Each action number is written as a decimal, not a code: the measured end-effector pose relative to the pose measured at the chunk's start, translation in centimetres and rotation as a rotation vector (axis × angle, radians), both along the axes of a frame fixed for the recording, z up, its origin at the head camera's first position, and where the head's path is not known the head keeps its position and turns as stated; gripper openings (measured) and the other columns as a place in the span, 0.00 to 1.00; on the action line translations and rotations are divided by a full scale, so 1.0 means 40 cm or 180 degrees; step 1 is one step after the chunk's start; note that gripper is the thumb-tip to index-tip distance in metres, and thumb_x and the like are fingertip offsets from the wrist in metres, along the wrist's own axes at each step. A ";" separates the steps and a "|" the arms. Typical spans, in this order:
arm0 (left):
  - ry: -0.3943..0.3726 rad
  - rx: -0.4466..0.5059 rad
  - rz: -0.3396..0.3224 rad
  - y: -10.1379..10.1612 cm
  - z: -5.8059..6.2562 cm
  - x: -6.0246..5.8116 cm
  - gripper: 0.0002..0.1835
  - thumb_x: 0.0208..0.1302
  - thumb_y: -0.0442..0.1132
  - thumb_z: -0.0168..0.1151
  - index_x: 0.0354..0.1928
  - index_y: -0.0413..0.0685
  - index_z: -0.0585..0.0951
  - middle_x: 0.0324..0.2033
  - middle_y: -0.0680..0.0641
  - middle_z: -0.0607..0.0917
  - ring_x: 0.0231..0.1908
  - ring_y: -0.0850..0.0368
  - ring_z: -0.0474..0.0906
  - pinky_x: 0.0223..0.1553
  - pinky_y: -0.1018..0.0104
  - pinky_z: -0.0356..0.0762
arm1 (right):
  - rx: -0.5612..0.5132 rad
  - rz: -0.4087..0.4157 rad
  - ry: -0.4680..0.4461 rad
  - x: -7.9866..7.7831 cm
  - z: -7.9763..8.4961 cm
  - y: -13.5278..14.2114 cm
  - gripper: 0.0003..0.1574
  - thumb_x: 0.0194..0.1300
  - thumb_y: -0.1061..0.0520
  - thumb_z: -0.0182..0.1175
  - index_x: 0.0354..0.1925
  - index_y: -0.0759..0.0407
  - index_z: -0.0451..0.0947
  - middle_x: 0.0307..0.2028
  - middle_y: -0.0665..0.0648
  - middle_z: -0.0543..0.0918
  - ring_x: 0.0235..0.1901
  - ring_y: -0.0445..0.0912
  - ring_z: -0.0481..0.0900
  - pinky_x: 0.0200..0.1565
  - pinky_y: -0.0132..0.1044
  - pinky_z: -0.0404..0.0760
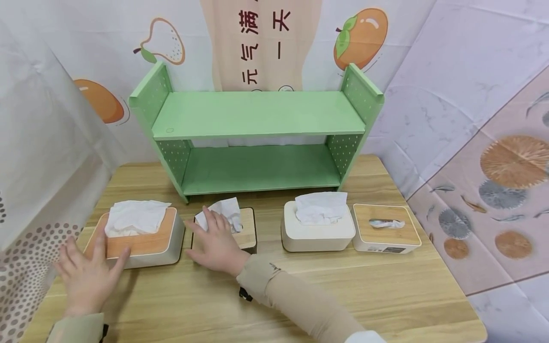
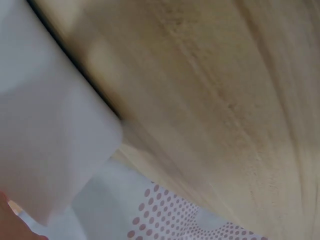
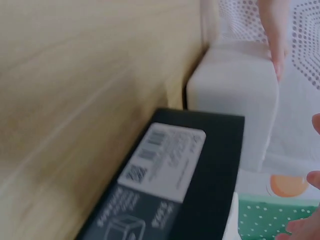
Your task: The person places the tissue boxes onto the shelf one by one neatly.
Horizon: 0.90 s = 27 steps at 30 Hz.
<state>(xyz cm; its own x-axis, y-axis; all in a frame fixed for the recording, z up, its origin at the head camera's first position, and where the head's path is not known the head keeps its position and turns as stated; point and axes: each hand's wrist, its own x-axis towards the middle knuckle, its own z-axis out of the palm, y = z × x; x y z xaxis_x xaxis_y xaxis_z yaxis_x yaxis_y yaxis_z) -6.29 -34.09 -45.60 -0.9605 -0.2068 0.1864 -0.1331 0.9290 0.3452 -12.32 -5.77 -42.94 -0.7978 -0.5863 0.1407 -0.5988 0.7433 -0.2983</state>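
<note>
At the left, my left hand [image 1: 87, 271] has its fingers spread at the near-left edge of a white tissue box [image 1: 152, 259] with an orange-brown wooden lid and a tissue sticking up. In the right wrist view its fingertips [image 3: 278, 67] meet that box's top edge; firm contact I cannot tell. My right hand [image 1: 218, 245] reaches with spread fingers over a black tissue box [image 1: 250, 238] with a pale wooden lid, partly covering it and its tissue [image 1: 229, 209]. A printed label [image 3: 162, 160] shows on the black box's side. Neither hand grips anything.
Right of my right hand stand a cream tissue box [image 1: 318, 244] with a raised tissue and a white one with a bamboo lid [image 1: 388, 236]. Behind the row, a green two-tier shelf [image 1: 257, 114] stands on the wooden table [image 1: 326, 286]. Printed cloth hangs around.
</note>
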 end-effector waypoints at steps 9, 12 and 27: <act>-0.0185 0.0153 0.0041 0.000 -0.012 0.001 0.43 0.67 0.62 0.40 0.73 0.52 0.35 0.61 0.16 0.23 0.62 0.16 0.21 0.53 0.20 0.27 | 0.0029 0.0092 -0.0168 0.011 -0.016 -0.056 0.39 0.65 0.33 0.48 0.69 0.41 0.54 0.70 0.64 0.52 0.70 0.53 0.54 0.68 0.44 0.57; -0.0316 0.0322 0.0038 0.001 -0.012 -0.002 0.43 0.67 0.61 0.40 0.73 0.52 0.34 0.60 0.14 0.23 0.61 0.17 0.20 0.52 0.19 0.31 | -0.0071 0.0087 -0.0367 0.016 -0.022 -0.075 0.39 0.65 0.34 0.49 0.69 0.43 0.55 0.70 0.66 0.54 0.69 0.54 0.55 0.67 0.41 0.62; -0.0725 0.0934 0.0281 -0.002 0.006 -0.016 0.46 0.65 0.60 0.48 0.72 0.46 0.39 0.62 0.17 0.32 0.59 0.13 0.40 0.46 0.22 0.55 | -0.0351 -0.0029 -0.0863 0.031 -0.037 -0.149 0.42 0.60 0.37 0.57 0.69 0.42 0.56 0.70 0.64 0.54 0.68 0.51 0.58 0.64 0.37 0.65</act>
<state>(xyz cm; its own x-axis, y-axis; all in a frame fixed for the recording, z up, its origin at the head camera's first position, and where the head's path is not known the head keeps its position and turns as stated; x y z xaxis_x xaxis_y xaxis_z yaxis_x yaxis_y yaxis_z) -6.92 -34.15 -45.37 -0.9465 -0.3036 -0.1091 -0.3121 0.7767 0.5471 -11.09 -11.74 -44.42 -0.8202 -0.5718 -0.0159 -0.4796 0.7026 -0.5257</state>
